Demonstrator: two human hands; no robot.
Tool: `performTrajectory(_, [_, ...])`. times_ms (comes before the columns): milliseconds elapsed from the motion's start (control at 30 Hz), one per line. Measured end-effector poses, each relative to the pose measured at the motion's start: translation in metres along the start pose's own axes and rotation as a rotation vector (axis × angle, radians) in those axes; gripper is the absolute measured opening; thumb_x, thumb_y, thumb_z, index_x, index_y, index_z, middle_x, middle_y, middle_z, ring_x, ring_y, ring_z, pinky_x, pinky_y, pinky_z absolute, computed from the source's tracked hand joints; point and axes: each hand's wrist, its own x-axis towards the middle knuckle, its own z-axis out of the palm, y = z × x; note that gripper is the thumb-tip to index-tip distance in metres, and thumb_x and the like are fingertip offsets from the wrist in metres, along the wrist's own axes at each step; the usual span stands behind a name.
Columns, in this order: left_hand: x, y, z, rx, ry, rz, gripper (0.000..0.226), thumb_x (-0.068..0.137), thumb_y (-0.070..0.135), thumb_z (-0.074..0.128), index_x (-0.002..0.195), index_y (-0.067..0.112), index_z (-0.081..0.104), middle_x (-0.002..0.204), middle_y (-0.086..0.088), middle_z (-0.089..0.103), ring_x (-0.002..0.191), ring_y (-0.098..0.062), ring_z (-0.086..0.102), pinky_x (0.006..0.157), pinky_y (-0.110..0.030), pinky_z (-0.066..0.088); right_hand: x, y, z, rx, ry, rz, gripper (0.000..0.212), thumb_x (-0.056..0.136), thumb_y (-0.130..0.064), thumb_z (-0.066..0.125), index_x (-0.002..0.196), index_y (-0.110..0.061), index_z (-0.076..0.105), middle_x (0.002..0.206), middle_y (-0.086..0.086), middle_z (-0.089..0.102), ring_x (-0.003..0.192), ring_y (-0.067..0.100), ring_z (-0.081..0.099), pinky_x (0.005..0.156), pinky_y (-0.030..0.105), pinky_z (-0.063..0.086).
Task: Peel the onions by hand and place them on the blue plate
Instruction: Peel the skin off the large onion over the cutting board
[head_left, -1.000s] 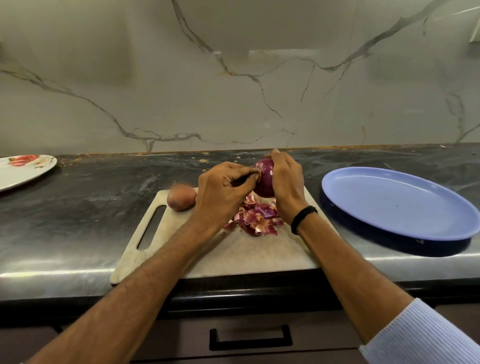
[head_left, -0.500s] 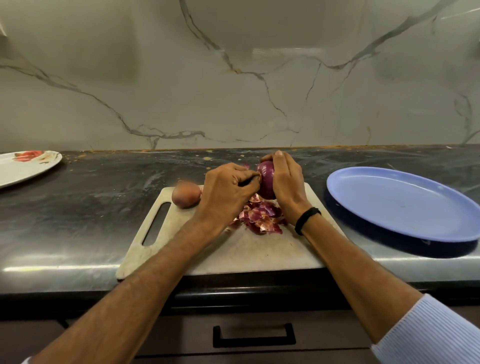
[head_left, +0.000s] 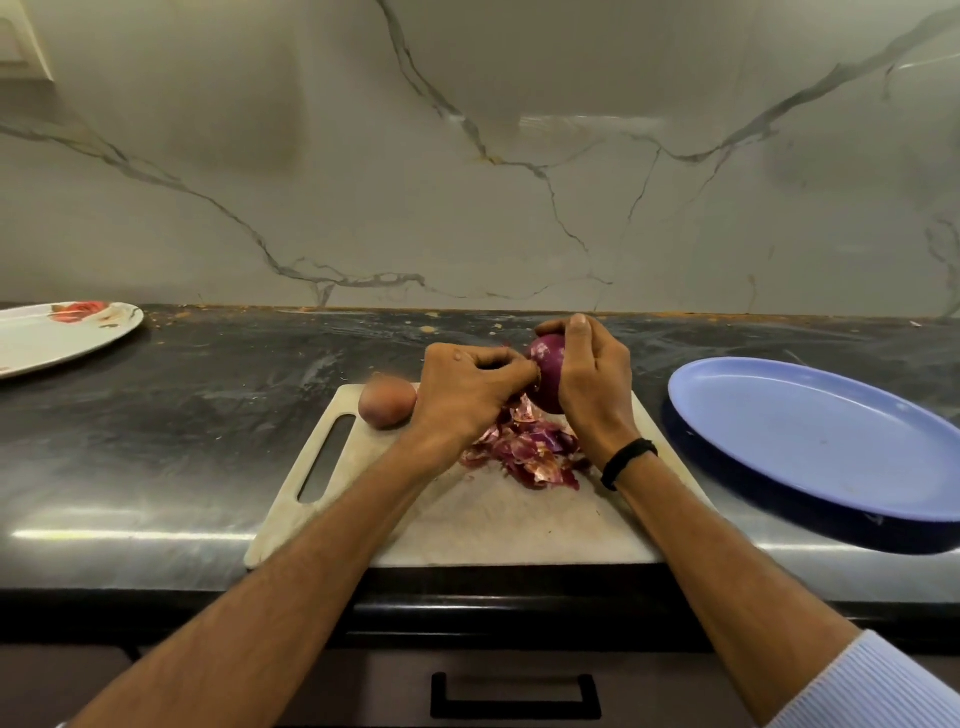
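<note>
A dark stone countertop (head_left: 182, 415) spans the middle of the frame. The blue plate (head_left: 810, 436) lies at centre right, bare. A pale cutting board (head_left: 493, 519) sits at centre, and a white plate (head_left: 52, 338) at the far left edge. Above the board, the right hand (head_left: 592, 384) wraps around a purple onion (head_left: 548, 374), while the left hand (head_left: 462, 395), fingers curled, pinches at its left side. An unpeeled onion (head_left: 387, 401) rests on the board's upper left, just beside the left hand. Loose onion skins (head_left: 530, 449) lie heaped below the hands.
</note>
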Motion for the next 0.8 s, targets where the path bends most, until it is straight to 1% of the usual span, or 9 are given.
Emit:
performTrajectory(67, [0.003,-0.003,0.000,-0.193,0.037,-0.125,0.015,0.085,0.007,0.074,0.072,0.011,0.079,0.070,-0.013,0.073,0.063,-0.023,0.067,0.069,-0.039,0.062,0.002,0.001,0.001,-0.004,-0.006,-0.007,0.036,0.107,-0.030,0.038,0.097,-0.017,0.069,0.097,-0.001,0.068,0.091,0.018,0.066,0.079,0.041,0.060])
performTrajectory(133, [0.006,-0.005,-0.001,-0.283,0.053,-0.192,0.018,0.087,0.006,0.072,0.070,0.003,0.076,0.068,-0.015,0.070,0.061,-0.022,0.063,0.068,-0.037,0.058,0.003,0.001,0.000,0.011,0.001,-0.001,0.035,0.106,-0.030,0.038,0.096,-0.018,0.070,0.097,0.000,0.068,0.091,0.019,0.066,0.078,0.040,0.060])
performTrajectory(233, [0.008,-0.007,-0.006,-0.284,0.055,-0.210,0.020,0.088,0.007,0.070,0.070,0.001,0.075,0.069,-0.017,0.069,0.062,-0.024,0.063,0.070,-0.038,0.058,0.003,-0.002,0.002,0.042,0.030,0.013,0.035,0.106,-0.030,0.039,0.096,-0.017,0.070,0.098,0.000,0.068,0.090,0.018,0.067,0.075,0.038,0.061])
performTrajectory(300, [0.009,-0.007,-0.009,-0.257,0.026,-0.186,0.020,0.090,0.011,0.070,0.076,-0.001,0.076,0.072,-0.017,0.071,0.063,-0.024,0.064,0.069,-0.037,0.059,0.004,-0.004,0.003,0.054,0.065,0.013,0.034,0.106,-0.030,0.039,0.095,-0.019,0.070,0.096,-0.002,0.068,0.088,0.016,0.066,0.073,0.036,0.061])
performTrajectory(433, [0.003,-0.002,-0.005,-0.308,-0.115,-0.218,0.031,0.086,0.032,0.077,0.090,0.001,0.076,0.081,-0.013,0.075,0.067,-0.023,0.069,0.063,-0.028,0.060,0.005,-0.006,0.003,0.090,0.096,0.004,0.033,0.106,-0.028,0.039,0.096,-0.019,0.069,0.094,-0.005,0.067,0.087,0.016,0.066,0.072,0.035,0.060])
performTrajectory(500, [0.003,-0.001,-0.004,-0.327,-0.160,-0.197,0.024,0.082,0.025,0.079,0.093,0.003,0.075,0.085,-0.014,0.076,0.072,-0.023,0.071,0.067,-0.027,0.061,0.005,-0.006,0.001,0.103,0.106,0.007,0.033,0.107,-0.029,0.038,0.094,-0.022,0.068,0.094,-0.007,0.066,0.086,0.014,0.065,0.072,0.031,0.059])
performTrajectory(600, [0.001,-0.003,-0.006,-0.290,-0.122,-0.118,0.015,0.083,0.009,0.079,0.095,0.001,0.075,0.087,-0.015,0.076,0.075,-0.023,0.073,0.070,-0.027,0.062,0.007,-0.008,0.000,0.185,0.067,0.058,0.034,0.107,-0.029,0.038,0.095,-0.019,0.069,0.101,0.000,0.067,0.091,0.019,0.065,0.073,0.030,0.059])
performTrajectory(733, [-0.001,-0.005,-0.007,-0.139,-0.080,0.009,0.011,0.083,0.010,0.081,0.092,0.009,0.075,0.084,-0.008,0.076,0.080,-0.020,0.075,0.075,-0.032,0.063,0.009,-0.009,-0.004,0.357,-0.077,0.203,0.035,0.106,-0.032,0.040,0.103,-0.013,0.069,0.112,0.008,0.069,0.100,0.027,0.066,0.081,0.042,0.059])
performTrajectory(800, [0.000,-0.006,-0.007,-0.075,-0.052,0.054,0.010,0.083,0.011,0.081,0.091,0.012,0.075,0.083,-0.005,0.076,0.080,-0.018,0.075,0.076,-0.036,0.064,0.009,-0.012,-0.006,0.432,-0.151,0.256,0.032,0.104,-0.027,0.042,0.109,-0.011,0.069,0.116,0.011,0.068,0.101,0.028,0.065,0.081,0.043,0.058])
